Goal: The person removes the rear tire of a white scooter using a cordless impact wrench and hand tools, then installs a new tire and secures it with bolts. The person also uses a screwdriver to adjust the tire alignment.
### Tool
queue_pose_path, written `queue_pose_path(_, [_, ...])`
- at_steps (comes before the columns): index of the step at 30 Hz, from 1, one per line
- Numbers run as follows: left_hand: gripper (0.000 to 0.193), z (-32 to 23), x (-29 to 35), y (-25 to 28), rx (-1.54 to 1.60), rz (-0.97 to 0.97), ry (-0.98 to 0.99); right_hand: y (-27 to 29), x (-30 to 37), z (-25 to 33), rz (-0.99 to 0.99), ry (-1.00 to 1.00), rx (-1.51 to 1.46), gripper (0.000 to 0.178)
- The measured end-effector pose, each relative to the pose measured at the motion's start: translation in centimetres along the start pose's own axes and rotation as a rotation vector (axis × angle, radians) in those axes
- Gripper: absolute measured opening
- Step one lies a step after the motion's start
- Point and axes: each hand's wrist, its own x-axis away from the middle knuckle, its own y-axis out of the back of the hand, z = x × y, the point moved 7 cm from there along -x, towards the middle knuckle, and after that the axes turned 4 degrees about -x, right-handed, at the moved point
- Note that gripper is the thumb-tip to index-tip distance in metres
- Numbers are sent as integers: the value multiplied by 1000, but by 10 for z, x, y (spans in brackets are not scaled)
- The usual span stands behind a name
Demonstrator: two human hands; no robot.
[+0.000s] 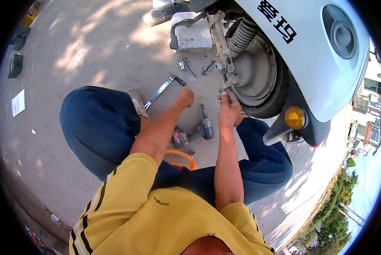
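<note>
My right hand [229,106] is at the lower end of the rear swingarm [221,46] of a white scooter [309,51], beside its wheel hub [252,70]. Its fingers pinch together at the arm's end; what lies between them is hidden. My left hand [186,97] is closed in a fist over the ground, and I cannot make out anything inside it. Near it lie a dark-handled screwdriver [180,80] and a long silver bar tool [158,92]. Between my forearms rests an impact wrench [207,128] with its battery [179,138].
Loose sockets [181,65] and bolts [208,67] lie beyond my hands. A pale block [194,36] stands under the scooter's side, near a shoe [154,17]. An orange ring-shaped piece [184,156] lies by my legs. The tyre [279,95] and amber indicator [295,117] are at the right.
</note>
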Motion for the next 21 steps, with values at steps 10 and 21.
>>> queue_pose_path(10, [47, -138, 77, 85, 270, -425, -263, 14, 0, 16, -18, -31, 241, 36])
queue_pose_path(21, [35, -269, 119, 141, 1160, 130, -433, -24, 10, -36, -110, -581, -695, 17])
